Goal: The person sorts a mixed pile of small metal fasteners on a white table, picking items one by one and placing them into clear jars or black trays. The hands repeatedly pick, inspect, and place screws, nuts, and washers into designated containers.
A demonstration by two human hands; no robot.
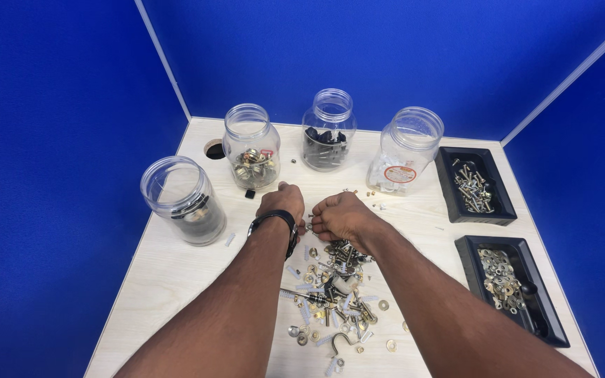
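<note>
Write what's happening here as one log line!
left hand: shut on small part | right hand: pinching same part | below: hardware pile | behind: four jars

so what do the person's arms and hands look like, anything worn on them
Both forearms are bare, with no sleeves in view, and neither hand is gloved. The left hand has a dark band, like a bracelet or watch strap, round the wrist. The right hand and its wrist show nothing worn. No rings can be made out.

one head-worn view looks steeply down, close over the pale table (176,280) toward blue corner walls (386,49).
</note>
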